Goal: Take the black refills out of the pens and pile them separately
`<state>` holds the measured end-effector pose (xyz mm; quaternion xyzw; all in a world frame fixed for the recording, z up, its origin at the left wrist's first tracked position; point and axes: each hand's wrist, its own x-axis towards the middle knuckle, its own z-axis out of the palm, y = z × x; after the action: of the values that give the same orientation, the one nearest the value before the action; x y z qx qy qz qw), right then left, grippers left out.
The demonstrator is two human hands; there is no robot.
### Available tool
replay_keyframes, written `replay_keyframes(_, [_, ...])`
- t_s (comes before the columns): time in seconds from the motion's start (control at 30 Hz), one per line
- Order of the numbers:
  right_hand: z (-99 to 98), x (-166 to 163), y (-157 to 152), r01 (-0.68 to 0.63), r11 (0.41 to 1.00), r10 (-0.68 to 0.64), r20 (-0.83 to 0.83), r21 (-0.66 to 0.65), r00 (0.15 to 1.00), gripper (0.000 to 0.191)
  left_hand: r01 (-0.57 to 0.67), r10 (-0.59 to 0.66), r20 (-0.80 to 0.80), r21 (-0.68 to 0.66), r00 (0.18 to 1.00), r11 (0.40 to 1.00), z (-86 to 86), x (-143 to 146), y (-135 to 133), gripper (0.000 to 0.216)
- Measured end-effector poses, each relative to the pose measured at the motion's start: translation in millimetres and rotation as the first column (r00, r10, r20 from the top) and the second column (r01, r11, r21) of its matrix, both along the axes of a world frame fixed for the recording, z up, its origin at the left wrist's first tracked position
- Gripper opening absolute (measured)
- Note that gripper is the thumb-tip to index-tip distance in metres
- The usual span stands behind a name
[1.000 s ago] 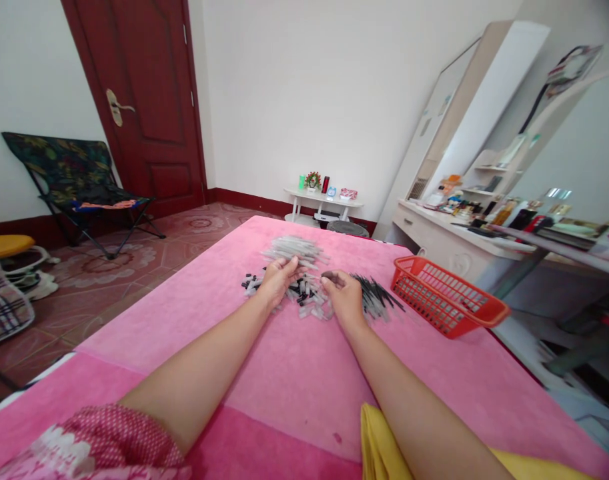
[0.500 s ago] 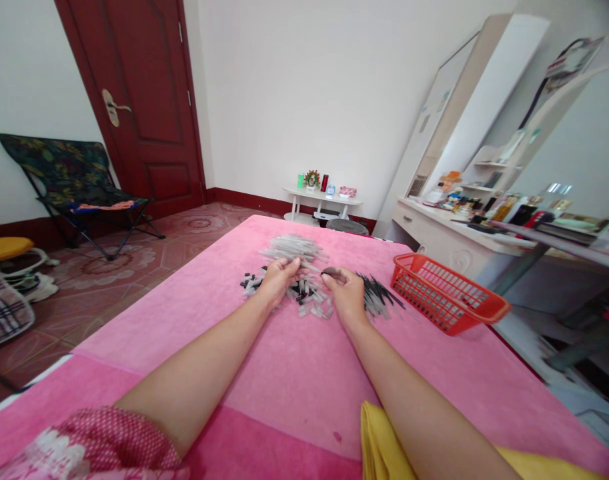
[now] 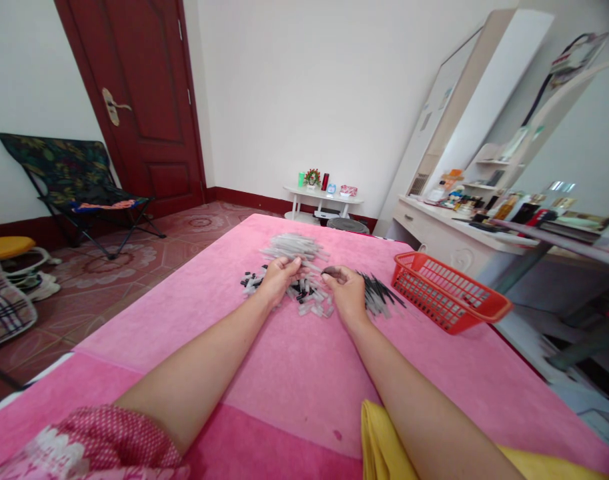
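On a pink cloth (image 3: 294, 373) lies a heap of small clear and black pen parts (image 3: 311, 300). Behind it sits a pile of clear tubes (image 3: 294, 245), and to the right a bundle of thin black refills (image 3: 381, 297). My left hand (image 3: 278, 280) rests on the heap with its fingers curled around something I cannot make out. My right hand (image 3: 347, 290) is beside it, fingers pinched on a small dark piece near the refills. The two hands are a few centimetres apart.
A red plastic basket (image 3: 449, 293) stands at the cloth's right edge. Beyond it is a white dressing table (image 3: 449, 233) with bottles. A folding chair (image 3: 69, 183), a red door (image 3: 144, 100) and a small white side table (image 3: 321, 197) are farther off.
Both hands stay on the heap with hardly any movement. The view has shifted slightly.
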<state>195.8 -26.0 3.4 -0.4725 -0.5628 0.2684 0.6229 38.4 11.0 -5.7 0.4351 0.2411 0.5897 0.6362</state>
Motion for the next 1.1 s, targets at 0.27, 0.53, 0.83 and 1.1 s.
replay_keyframes(0.27, [2.8, -1.4, -3.3, 0.000, 0.998, -0.005, -0.075, -0.068, 0.997, 0.020, 0.026, -0.025, -0.022, 0.026, 0.999, 0.999, -0.2, 0.2, -1.3, 0.035])
replay_keyframes(0.53, [7.9, -3.0, -9.8, -0.019, 0.990, 0.027, 0.057, -0.137, 0.998, 0.027, 0.043, -0.042, -0.021, 0.066, 0.999, 0.997, -1.1, 1.0, -1.8, 0.035])
replay_keyframes(0.83, [3.5, -3.4, -10.5, -0.049, 0.996, 0.058, 0.140, -0.072, 0.988, 0.029, 0.034, -0.033, -0.013, 0.066, 0.999, 0.997, 2.5, 1.5, -3.2, 0.037])
replay_keyframes(1.1, [5.8, -5.6, -9.3, -0.158, 0.962, 0.156, -0.028, -0.224, 0.987, 0.043, 0.048, -0.049, 0.010, 0.085, 0.999, 0.995, 3.4, 3.8, -4.2, 0.038])
